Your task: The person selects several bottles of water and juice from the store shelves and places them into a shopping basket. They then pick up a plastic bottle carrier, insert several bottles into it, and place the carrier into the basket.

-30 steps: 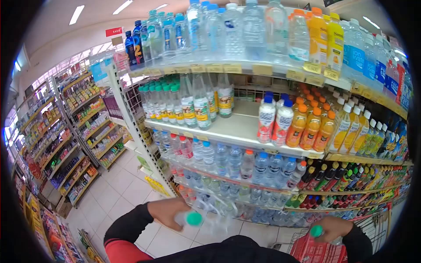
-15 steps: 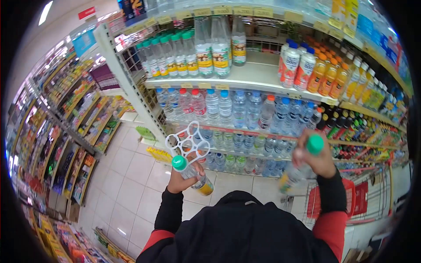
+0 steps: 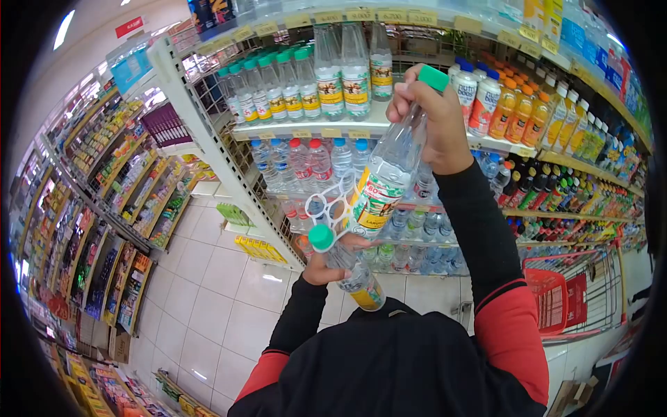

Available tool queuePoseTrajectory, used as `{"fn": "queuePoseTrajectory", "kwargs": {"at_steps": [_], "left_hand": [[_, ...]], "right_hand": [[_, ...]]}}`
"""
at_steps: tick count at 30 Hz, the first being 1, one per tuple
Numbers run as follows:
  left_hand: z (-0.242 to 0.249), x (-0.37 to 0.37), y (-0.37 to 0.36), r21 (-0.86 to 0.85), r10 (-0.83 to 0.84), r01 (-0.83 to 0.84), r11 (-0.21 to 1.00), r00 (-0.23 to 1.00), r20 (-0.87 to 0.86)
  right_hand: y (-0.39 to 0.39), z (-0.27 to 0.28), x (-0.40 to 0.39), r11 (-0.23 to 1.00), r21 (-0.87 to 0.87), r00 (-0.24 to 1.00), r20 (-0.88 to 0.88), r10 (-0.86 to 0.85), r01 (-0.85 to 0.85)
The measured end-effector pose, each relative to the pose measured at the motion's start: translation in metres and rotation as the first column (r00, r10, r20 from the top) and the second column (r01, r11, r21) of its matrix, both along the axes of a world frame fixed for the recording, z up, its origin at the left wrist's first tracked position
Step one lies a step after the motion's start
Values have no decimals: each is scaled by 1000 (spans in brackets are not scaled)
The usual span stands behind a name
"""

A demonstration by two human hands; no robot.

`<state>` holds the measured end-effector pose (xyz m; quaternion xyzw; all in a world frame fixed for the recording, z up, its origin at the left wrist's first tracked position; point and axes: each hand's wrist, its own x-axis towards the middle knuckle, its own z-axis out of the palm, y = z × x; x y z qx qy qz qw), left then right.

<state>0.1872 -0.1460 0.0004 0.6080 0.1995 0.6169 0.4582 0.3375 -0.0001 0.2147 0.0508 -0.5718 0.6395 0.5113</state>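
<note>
My left hand [image 3: 321,271] is wrapped round a small clear bottle [image 3: 364,286] with a green cap and a yellow label, tilted low in front of me. A white plastic ring carrier [image 3: 336,203] with several loops reaches up from that bottle's neck. Higher up, my right hand [image 3: 443,124] grips a larger green-capped clear bottle [image 3: 377,191] near its cap. This bottle slants down to the left, its label facing me, and its base overlaps the ring carrier and my left fingertips in this view.
Ahead, a shelf [image 3: 292,129] bears green-capped bottles [image 3: 278,90], with white-and-red bottles [image 3: 484,104] and orange drinks [image 3: 517,115] to the right. Water bottles [image 3: 313,163] fill lower tiers. A red shopping cart [image 3: 549,299] stands at right; tiled floor [image 3: 208,313] lies at left.
My right hand has swung up and left with its bottle, now in front of the shelf. My left hand, with the small bottle and ring carrier, has shifted slightly right.
</note>
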Motion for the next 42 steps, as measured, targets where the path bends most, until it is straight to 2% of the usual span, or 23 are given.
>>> {"fn": "queuePoseTrajectory", "kwargs": {"at_steps": [1,3,5,6,7,8,10,11,13,15,16,17,21,23,25,26,29,31,33,34,39,41,42], "left_hand": [[7,2,2,8,-32,32,999,997,70],[11,1,4,3,30,-31,1000,994,108],[10,-2,7,-25,128,-128,991,917,377],[20,1,6,-29,166,-168,985,912,374],[27,0,3,-20,167,-171,985,914,371],[31,-2,0,-41,158,-153,987,919,361],[30,-12,-3,-46,136,-128,991,947,292],[33,-14,-3,-41,139,-133,990,946,292],[38,-18,-6,69,247,-255,964,963,104],[42,-24,-15,122,280,-281,952,960,27],[43,-31,-26,130,372,-361,923,926,-67],[37,-36,-35,129,393,-382,915,916,-74],[13,-65,-79,128,477,-462,878,865,-152],[6,-71,-104,69,538,-536,842,821,-189],[-6,-77,-123,127,635,-625,770,732,-247],[-10,-73,-132,92,675,-673,734,707,-212],[-18,-60,-155,18,765,-770,637,630,-131],[-29,-55,-166,-7,804,-812,584,580,-134],[-31,-44,-172,-61,836,-843,534,537,-113],[-31,-40,-173,-60,837,-844,533,536,-113],[-33,-28,-174,-95,866,-878,469,479,-142],[-34,-25,-172,-93,875,-886,455,464,-140],[-34,-23,-171,-93,879,-889,448,457,-134]], "right_hand": [[-3,4,-7,1000,11,1000,-2,8,-8],[-12,8,-20,969,-26,969,44,-245,246],[-13,-15,-32,978,40,979,-5,-205,205],[-20,-34,-40,976,64,978,-4,-206,206],[-29,-48,-36,971,134,969,120,-216,200],[-38,-63,-32,962,203,942,242,-232,185],[-50,-104,-41,990,96,990,84,-112,104],[-50,-112,-40,990,101,991,82,-108,100],[-46,-122,-32,999,-7,971,233,-46,49],[-32,-126,-29,996,-37,973,219,-76,86],[-16,-131,-27,985,38,961,218,-170,166],[0,-132,-23,963,113,941,211,-264,245],[66,-108,-9,921,176,881,275,-384,347],[106,-90,-5,973,-30,891,410,-195,227],[135,-67,-5,977,-67,874,462,-148,201],[147,-57,-7,970,-164,866,493,-78,181],[183,-46,-24,976,-143,890,449,-87,167],[197,-43,-35,977,-99,905,404,-136,191],[219,-50,-50,942,58,853,410,-324,330],[221,-50,-58,926,41,862,352,-364,374],[242,-63,-89,925,93,858,350,-377,368],[242,-66,-97,849,294,807,288,-516,438],[242,-68,-99,740,401,686,300,-663,540]]}}
